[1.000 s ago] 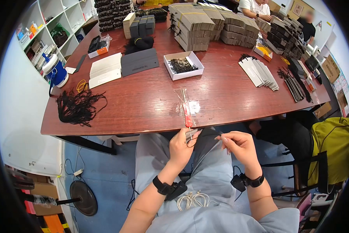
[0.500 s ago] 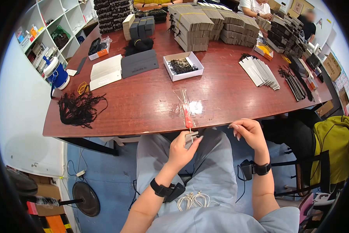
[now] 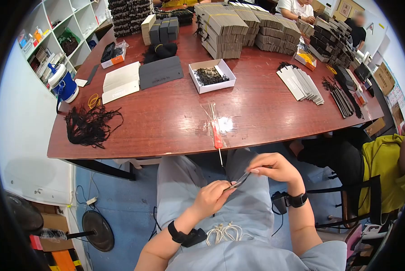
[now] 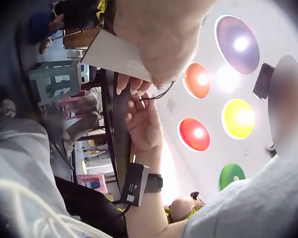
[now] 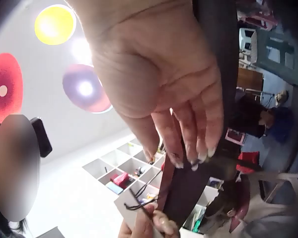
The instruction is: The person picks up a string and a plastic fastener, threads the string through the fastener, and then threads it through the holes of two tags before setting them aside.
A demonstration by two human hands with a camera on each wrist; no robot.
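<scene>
My left hand [image 3: 211, 198] grips a pale grey card [image 4: 111, 54] above the lap; the left wrist view shows its printed lettering. A thin black cord [image 5: 139, 204] loops from the card's end. Across from it, my right hand [image 3: 277, 167] has thumb and fingertips together at the cord, palm facing down over it. Just beyond the hands, a red-handled hook tool [image 3: 217, 141] lies taped to the table's front edge, its thin metal shaft jutting over the lap with nothing on it.
On the table [image 3: 166, 122] stand a white box of black bits [image 3: 211, 77], a tangle of black cords [image 3: 92, 126], fanned pale cards [image 3: 300, 85] and tall bundled stacks [image 3: 222, 31]. White cables [image 3: 225, 234] rest on the lap. Another person sits at the right.
The card has come off the hook's shaft and moved with my left hand towards the body. My right hand swung out to the right, then came back in beside the card.
</scene>
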